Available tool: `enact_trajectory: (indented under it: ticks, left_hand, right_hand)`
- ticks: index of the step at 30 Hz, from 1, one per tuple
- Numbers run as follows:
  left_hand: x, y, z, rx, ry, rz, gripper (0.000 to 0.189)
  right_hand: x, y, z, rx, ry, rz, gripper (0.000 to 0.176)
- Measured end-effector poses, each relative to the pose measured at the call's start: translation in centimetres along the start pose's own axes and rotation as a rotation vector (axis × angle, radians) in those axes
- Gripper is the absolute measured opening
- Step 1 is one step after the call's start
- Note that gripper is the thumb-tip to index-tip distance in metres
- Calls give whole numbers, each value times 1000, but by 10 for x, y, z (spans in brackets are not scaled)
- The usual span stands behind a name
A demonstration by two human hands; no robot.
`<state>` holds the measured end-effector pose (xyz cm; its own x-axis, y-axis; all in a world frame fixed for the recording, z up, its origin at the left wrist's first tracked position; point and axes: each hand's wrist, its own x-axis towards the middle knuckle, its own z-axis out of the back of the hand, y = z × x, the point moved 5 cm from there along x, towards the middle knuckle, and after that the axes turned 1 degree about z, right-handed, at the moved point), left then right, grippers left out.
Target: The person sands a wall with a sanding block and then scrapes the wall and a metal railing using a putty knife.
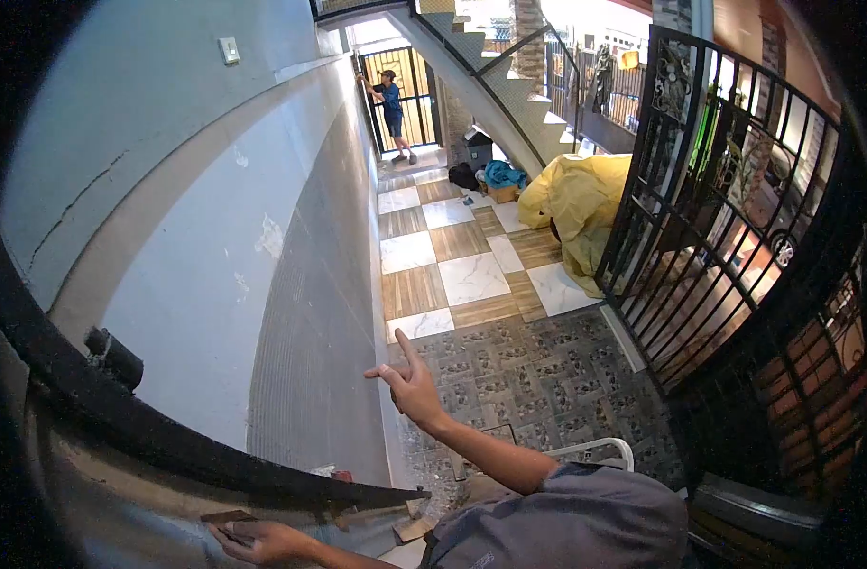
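My right hand [413, 391] is stretched out in front of the wall, with two digits extended and apart and nothing in it. Low at the left, my left hand [267, 543] grips a small, flat brown piece that looks like folded sandpaper [229, 518], held against the lower wall surface. Beside both hands runs the grey wall [305, 351], with a ribbed dark band and pale scraped patches. A dark rail [215, 460] slants between my left hand and the upper wall.
A white curved metal bar [623, 450] stands near my right arm. Yellow sheeting [585, 199] covers something by the black gate [709, 209]. Another person [392, 104] stands at the far gate. Stairs [509, 90] rise above the checkered floor [471, 275].
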<state>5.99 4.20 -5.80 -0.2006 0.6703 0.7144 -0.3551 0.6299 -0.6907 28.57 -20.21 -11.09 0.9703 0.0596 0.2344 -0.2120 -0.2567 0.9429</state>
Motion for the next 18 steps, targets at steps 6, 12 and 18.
enact_trajectory:
  ticks: [6, 12, 18]
  left_hand:
    - [-8, 24, -8, 40, 33, 98, 35]
    - [-16, 37, -5, 94, 35, 9, 35]
    - [-17, 47, -4, 99, 73, 81, 37]
  right_hand:
    - [-23, -40, -4, -72, 47, -242, 69]
    - [-58, 19, -10, -119, 109, 14, 71]
    - [-85, 26, -31, -22, 245, 171, 75]
